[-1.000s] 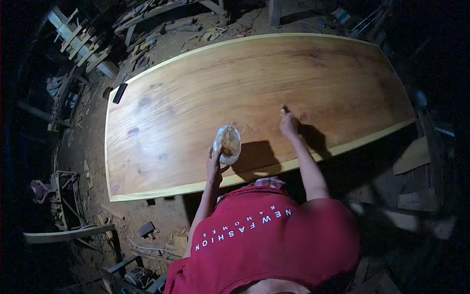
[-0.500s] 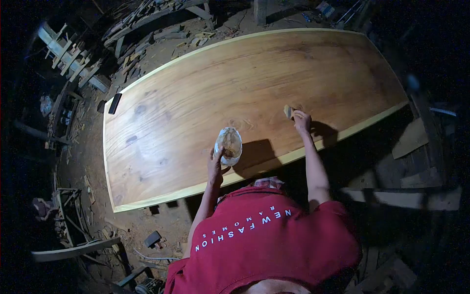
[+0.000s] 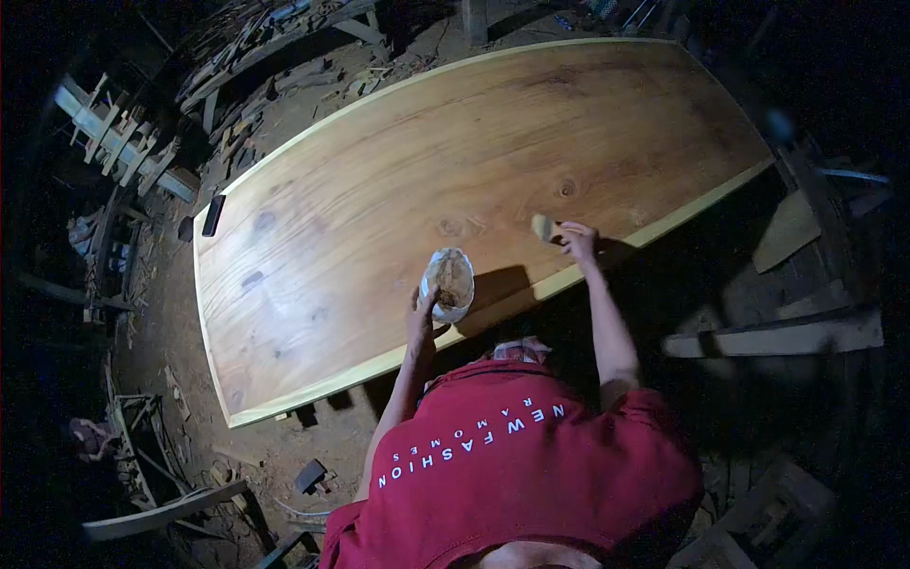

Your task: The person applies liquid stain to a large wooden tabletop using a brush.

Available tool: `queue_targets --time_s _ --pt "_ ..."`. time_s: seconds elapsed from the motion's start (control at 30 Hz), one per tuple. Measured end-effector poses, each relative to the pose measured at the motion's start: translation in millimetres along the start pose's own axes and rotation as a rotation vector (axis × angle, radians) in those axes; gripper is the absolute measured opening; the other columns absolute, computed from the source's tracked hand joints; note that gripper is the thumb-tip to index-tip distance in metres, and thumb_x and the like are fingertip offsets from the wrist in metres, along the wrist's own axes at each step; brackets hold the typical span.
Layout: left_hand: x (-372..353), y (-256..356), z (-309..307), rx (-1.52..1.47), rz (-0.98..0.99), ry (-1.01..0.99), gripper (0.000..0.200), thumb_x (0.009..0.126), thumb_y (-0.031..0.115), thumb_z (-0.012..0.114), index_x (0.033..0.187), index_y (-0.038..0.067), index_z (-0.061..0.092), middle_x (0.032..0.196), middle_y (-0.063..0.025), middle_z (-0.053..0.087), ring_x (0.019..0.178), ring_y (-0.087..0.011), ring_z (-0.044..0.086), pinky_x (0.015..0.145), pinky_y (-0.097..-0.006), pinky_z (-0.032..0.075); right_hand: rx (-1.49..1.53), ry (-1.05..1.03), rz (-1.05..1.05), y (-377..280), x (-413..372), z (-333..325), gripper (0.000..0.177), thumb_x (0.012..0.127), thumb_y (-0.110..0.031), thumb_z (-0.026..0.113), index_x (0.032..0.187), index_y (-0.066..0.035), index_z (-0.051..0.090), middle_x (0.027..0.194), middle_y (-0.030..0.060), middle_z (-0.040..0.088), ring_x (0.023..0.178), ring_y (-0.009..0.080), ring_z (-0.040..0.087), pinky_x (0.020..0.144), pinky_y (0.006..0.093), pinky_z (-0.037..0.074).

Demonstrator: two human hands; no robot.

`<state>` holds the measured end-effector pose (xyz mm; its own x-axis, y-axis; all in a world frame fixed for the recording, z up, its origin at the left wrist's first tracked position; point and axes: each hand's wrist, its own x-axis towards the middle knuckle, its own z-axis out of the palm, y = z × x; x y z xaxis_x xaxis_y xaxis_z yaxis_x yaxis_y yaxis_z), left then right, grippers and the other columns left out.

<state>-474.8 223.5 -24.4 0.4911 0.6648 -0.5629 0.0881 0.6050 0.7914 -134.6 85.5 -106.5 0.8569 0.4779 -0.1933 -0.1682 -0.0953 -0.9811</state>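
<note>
A large wooden panel (image 3: 360,218) with a pale border lies in front of me, its surface partly glossy. My left hand (image 3: 423,318) grips a white, open-topped container (image 3: 448,282) over the panel's near side, thumb at its rim. Brownish residue coats the inside of the container. To the right, my right hand (image 3: 578,245) is closed round the handle of a paintbrush (image 3: 545,228). Its pale bristle end points left, close over the wood, near a dark knot in the grain. Shadows of the container and my right hand fall across the panel.
A dark phone-like slab (image 3: 214,216) rests on the panel's left end. Scrap wood (image 3: 256,57) is piled beyond the far edge. A hammer-like block (image 3: 310,476) lies on the littered floor at lower left. Wooden beams (image 3: 777,337) stand at my right.
My right hand has moved slightly left and nearer to me with the brush, which now points more to the left. My left hand still holds the container; the view has shifted a little.
</note>
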Motion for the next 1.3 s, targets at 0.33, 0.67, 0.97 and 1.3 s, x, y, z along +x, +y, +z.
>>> queue_targets --time_s 0.33,0.67,0.97,1.3 --pt "2 -14 1 0.004 0.025 -0.052 0.074 0.072 0.041 0.065 0.128 0.008 0.031 0.122 -0.0139 0.042 0.109 -0.0270 0.044 0.074 -0.0444 0.046 -1.023 0.066 -0.886 6 -53 33 0.008 0.072 -0.005 0.047 0.077 -0.004 0.054 0.063 0.0146 0.049 0.062 0.0327 0.050 0.052 0.0419 0.037" --pt "-15 -6 24 0.008 0.069 0.015 0.068 0.071 0.042 0.066 0.122 0.007 0.038 0.113 -0.0121 0.049 0.105 -0.0254 0.047 0.073 -0.0424 0.046 -0.179 0.055 0.049 -20 -56 -34 0.016 0.073 -0.004 0.057 0.088 0.000 0.060 0.083 0.0074 0.062 0.074 0.0214 0.057 0.068 0.0314 0.046" --pt "-7 -32 52 -0.044 0.005 -0.102 0.080 0.071 0.041 0.067 0.128 0.001 0.028 0.124 -0.0150 0.040 0.113 -0.0250 0.040 0.092 -0.0354 0.033 -1.006 -0.099 -0.749 16 -107 9 0.013 0.072 -0.004 0.049 0.082 -0.001 0.057 0.072 0.0166 0.052 0.075 0.0353 0.050 0.063 0.0444 0.040" --pt "-19 -48 66 -0.134 0.050 -0.067 0.084 0.069 0.035 0.070 0.130 0.000 0.024 0.122 -0.0191 0.040 0.110 -0.0275 0.043 0.087 -0.0386 0.039 -0.119 -0.115 -0.038 -3 -90 -83 0.019 0.074 -0.012 0.057 0.091 -0.004 0.063 0.063 0.0056 0.061 0.046 0.0086 0.054 0.038 0.0177 0.036"
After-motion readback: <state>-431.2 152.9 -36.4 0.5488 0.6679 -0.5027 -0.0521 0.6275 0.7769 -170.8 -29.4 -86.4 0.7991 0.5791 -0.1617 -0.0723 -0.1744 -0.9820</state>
